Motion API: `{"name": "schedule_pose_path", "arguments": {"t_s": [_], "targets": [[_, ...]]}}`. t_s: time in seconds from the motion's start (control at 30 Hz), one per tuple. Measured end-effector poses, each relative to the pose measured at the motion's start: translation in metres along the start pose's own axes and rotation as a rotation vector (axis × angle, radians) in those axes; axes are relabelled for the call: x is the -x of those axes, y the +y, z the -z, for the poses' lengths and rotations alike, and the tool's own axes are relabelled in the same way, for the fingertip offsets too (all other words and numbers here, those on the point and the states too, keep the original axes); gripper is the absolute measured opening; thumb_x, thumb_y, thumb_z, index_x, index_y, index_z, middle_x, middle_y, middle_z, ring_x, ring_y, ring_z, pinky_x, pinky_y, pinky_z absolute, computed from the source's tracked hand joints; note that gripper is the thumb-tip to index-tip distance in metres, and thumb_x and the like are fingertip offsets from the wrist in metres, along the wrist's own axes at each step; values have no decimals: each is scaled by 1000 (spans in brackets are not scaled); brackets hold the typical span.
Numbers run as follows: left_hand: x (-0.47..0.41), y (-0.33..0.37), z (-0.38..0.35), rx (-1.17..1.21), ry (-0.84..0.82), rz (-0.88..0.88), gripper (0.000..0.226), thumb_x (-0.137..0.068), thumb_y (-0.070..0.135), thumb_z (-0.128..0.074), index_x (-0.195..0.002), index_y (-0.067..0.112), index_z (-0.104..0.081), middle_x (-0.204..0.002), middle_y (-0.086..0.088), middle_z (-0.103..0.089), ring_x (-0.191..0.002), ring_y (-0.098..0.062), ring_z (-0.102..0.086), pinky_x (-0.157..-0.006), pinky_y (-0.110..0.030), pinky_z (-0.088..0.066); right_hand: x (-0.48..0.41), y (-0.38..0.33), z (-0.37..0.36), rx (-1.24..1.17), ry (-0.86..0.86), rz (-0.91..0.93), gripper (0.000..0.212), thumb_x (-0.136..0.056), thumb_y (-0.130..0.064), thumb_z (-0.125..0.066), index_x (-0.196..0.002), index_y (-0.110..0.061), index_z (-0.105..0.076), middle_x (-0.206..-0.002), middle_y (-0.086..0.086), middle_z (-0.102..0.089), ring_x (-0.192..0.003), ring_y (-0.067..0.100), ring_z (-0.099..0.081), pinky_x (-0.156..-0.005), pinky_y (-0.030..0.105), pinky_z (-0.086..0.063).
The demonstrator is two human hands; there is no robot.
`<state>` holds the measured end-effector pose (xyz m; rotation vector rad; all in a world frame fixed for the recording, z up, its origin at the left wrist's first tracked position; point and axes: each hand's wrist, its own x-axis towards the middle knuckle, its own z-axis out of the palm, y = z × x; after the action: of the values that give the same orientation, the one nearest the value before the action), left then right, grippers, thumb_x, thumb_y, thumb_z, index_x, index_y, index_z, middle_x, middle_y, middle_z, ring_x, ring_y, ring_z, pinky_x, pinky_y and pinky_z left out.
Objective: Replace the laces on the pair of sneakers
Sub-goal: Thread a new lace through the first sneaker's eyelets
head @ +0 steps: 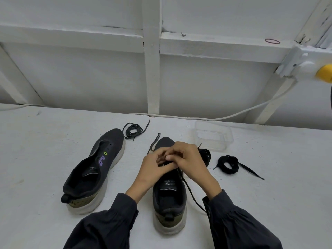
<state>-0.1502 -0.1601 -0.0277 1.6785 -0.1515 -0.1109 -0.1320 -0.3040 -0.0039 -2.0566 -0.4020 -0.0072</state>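
Note:
Two dark sneakers with white soles stand on the white table. The left sneaker (93, 169) has no lace in it. Over the eyelets of the right sneaker (169, 200) both hands work: my left hand (152, 168) and my right hand (188, 160) have their fingers curled around a thin dark lace (193, 194). One end of that lace trails back toward my right sleeve, the other sticks out past the toe. A coiled thin lace (133, 130) lies beyond the left sneaker. A coiled flat black lace (229, 164) lies to the right, and another black coil (205, 155) shows just behind my right hand.
A clear plastic box (213, 135) stands behind the right sneaker. A white cable (233, 115) runs along the table's back edge to a white fitting with a yellow part (325, 72). White wall framing rises behind the table.

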Motion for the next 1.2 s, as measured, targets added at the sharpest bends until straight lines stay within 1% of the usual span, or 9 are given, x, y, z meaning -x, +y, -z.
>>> {"name": "schedule_pose_path", "arguments": {"t_s": [0.23,0.43,0.57,0.67,0.77,0.87,1.03,1.13,1.2], "targets": [[-6,-4,-3,-128,-1,-4,25,-77,16,-81,-100,18,-70,-91,1,-74,-90,-15,-70,-89,-33,-55,-8,-11,10,-270,143,-79,22,-78,13,-66,-72,-7,-72,-64,-9,-64,-50,11,-56,-53,22,-47],[-5,-3,-2,-56,-32,-2,26,-78,10,-80,-100,21,-72,-93,7,-75,-90,-7,-70,-84,-15,-50,-39,-51,40,-438,224,54,24,-82,13,-65,-74,-9,-71,-65,8,-67,-48,17,-57,-50,23,-49],[-5,-5,0,-56,-47,7,23,-81,12,-78,-101,22,-73,-93,9,-75,-89,-5,-69,-83,-14,-49,-55,-66,57,-552,248,114,19,-84,14,-62,-85,-3,-70,-60,2,-65,-47,11,-58,-49,19,-50],[-6,-3,-1,-1,-49,7,12,-89,15,-69,-99,19,-74,-90,3,-76,-86,-8,-70,-80,-15,-51,-56,-64,54,-574,220,26,12,-87,10,-61,-91,2,-68,-69,13,-63,-52,14,-60,-56,22,-55],[-6,-1,-4,95,-40,19,13,-94,16,-61,-99,16,-73,-84,-3,-76,-85,-11,-71,-81,-18,-52,-53,-53,51,-611,207,-31,21,-91,3,-61,-110,-4,-67,-98,16,-69,-72,17,-69,-64,26,-59],[-6,0,-6,148,-34,24,14,-95,15,-59,-96,15,-73,-82,-3,-75,-82,-9,-70,-80,-16,-51,-48,-38,57,-442,158,-142,24,-90,-14,-67,-114,-16,-67,-110,10,-68,-81,16,-71,-59,27,-58],[-8,-1,-8,168,-28,24,17,-96,15,-58,-96,8,-73,-83,-8,-75,-84,-16,-71,-81,-20,-52,-28,-19,53,7,-273,-370,33,-84,-47,-70,-73,-16,-74,-66,-2,-67,-58,8,-60,-46,19,-40],[-8,-1,-8,146,-50,-9,20,-97,18,-57,-95,9,-74,-87,-12,-75,-89,-29,-71,-87,-28,-54,-20,-17,41,-43,-240,-378,22,-79,-41,-78,-82,-18,-75,-54,-4,-63,-50,5,-54,-44,12,-36],[-8,-2,-8,142,-34,-8,19,-96,17,-57,-94,12,-75,-86,-9,-75,-87,-24,-71,-86,-26,-54,-20,-18,37,-95,-128,-373,28,-76,-35,-82,-97,-20,-72,-64,-1,-68,-57,7,-59,-50,13,-39]]}}
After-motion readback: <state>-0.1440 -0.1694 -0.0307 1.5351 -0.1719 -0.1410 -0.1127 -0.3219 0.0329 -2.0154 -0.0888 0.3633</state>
